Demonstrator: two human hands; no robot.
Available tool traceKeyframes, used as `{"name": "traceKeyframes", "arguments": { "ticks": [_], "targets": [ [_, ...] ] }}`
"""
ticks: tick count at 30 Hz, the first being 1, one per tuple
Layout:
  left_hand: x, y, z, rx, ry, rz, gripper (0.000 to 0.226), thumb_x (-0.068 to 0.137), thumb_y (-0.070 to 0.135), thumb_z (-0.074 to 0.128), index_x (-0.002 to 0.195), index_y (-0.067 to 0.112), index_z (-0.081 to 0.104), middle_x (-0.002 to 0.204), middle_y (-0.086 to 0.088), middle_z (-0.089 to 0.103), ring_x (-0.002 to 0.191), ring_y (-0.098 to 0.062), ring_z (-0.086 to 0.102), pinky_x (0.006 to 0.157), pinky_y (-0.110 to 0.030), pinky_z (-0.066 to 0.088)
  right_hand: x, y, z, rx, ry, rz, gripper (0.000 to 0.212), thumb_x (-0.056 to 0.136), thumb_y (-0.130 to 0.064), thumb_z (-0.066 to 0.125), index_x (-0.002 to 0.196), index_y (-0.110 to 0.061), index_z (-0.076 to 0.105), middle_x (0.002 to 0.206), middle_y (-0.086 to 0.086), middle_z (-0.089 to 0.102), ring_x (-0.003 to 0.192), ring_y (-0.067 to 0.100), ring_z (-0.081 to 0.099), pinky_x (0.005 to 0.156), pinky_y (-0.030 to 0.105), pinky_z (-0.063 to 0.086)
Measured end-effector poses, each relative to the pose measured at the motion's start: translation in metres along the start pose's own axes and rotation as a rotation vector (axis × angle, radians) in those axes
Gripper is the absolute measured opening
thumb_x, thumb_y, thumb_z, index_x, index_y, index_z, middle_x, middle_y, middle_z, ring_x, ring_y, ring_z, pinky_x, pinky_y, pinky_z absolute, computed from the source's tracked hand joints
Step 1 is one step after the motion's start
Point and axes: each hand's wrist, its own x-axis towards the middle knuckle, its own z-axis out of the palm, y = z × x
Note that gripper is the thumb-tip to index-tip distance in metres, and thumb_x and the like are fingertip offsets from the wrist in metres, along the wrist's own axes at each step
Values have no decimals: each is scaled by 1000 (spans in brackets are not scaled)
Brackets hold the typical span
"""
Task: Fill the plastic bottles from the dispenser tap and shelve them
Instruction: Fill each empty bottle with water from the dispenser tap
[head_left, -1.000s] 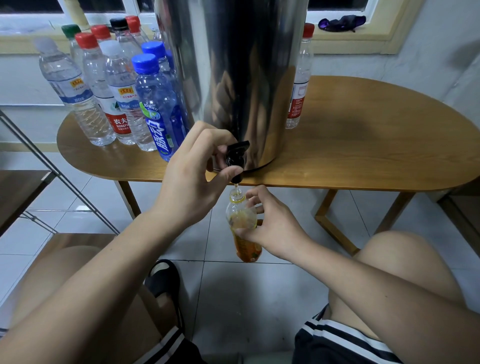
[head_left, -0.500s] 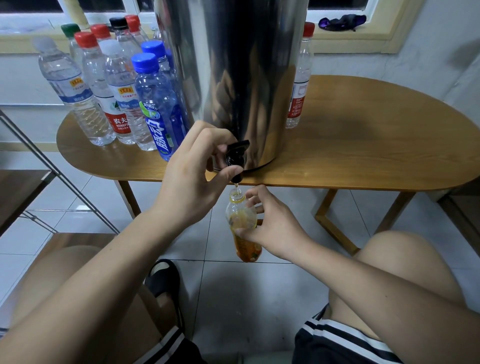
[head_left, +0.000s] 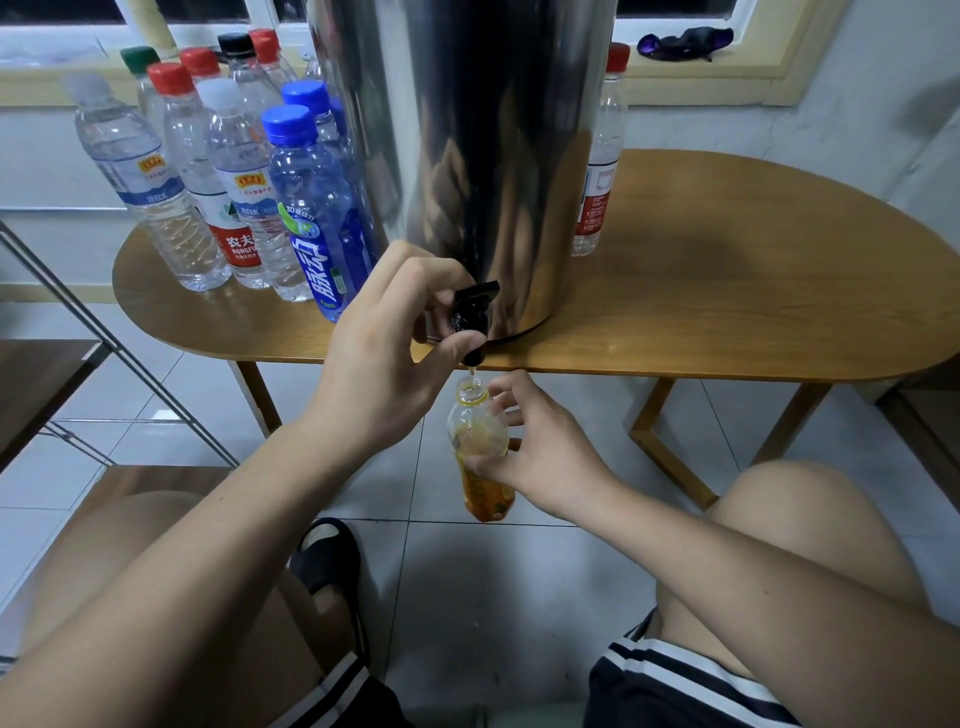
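Your left hand (head_left: 384, 374) pinches the tap (head_left: 470, 306) while your right hand (head_left: 543, 460) grips the bottle (head_left: 475, 431), held upright just below it, mouth pointing to 12 o'clock.

Behind the fingers (head_left: 415, 273) of the left hand (head_left: 384, 364), the dispenser (head_left: 467, 156) is polished steel, mirror-bright and streaked with reflections. The tap (head_left: 471, 314) pinched in those fingers is glossy black plastic. The small bottle (head_left: 480, 447) in the fingers (head_left: 501, 387) of the right hand (head_left: 545, 457) is thin clear plastic with a shiny orange label. The table (head_left: 727, 291) beyond both hands is smooth, satin-finished wood. Left of the left fingers, the capped bottles (head_left: 223, 187) are ribbed clear plastic, and the blue bottle (head_left: 311, 218) is tinted. The floor tiles (head_left: 467, 597) below are glossy.
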Motion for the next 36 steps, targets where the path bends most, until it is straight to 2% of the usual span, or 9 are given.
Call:
{"name": "traceKeyframes", "arguments": {
  "ticks": [8, 15, 23, 28, 36],
  "targets": [
    [0, -1, 0, 8, -2, 16, 52, 90, 5, 88, 120, 24, 50, 110, 0, 49, 83, -6, 56, 72, -30, 52, 2, 0, 1, -7, 0, 1, 74, 80, -41, 93, 137, -35, 45, 131, -12, 59, 112, 5, 62, 84, 17, 51],
    [0, -3, 1, 22, -3, 50, 49, 91, 4, 87, 120, 22, 50, 111, 0, 48, 85, -5, 56, 73, -30, 53, 2, 0, 0, -6, 15, 1, 74, 80, -42, 93, 137, -35, 45, 129, -13, 58, 107, -6, 58, 80, 10, 47],
    [0, -3, 0, 30, -3, 54, 48, 93, 6, 86, 120, 22, 50, 111, 0, 47, 87, -5, 55, 74, -26, 51, 1, 0, 0, 13, 16, 2, 74, 80, -41, 93, 135, -37, 45, 130, -12, 59, 111, 1, 61, 84, 17, 51],
    [-1, -3, 1, 31, 5, 45, 49, 92, 4, 86, 120, 22, 50, 110, 0, 48, 88, -6, 54, 73, -25, 51, 2, 1, 1, 13, 18, -6, 73, 80, -40, 93, 135, -36, 45, 130, -12, 59, 111, 1, 61, 82, 14, 49],
    [-1, -3, 2, 37, 2, 45, 49, 91, 5, 87, 120, 21, 51, 111, 2, 47, 87, -7, 54, 72, -31, 52, 2, 2, 1, 15, 10, -8, 74, 79, -40, 94, 134, -37, 45, 132, -11, 58, 114, 5, 62, 83, 16, 50]
  ]
}}
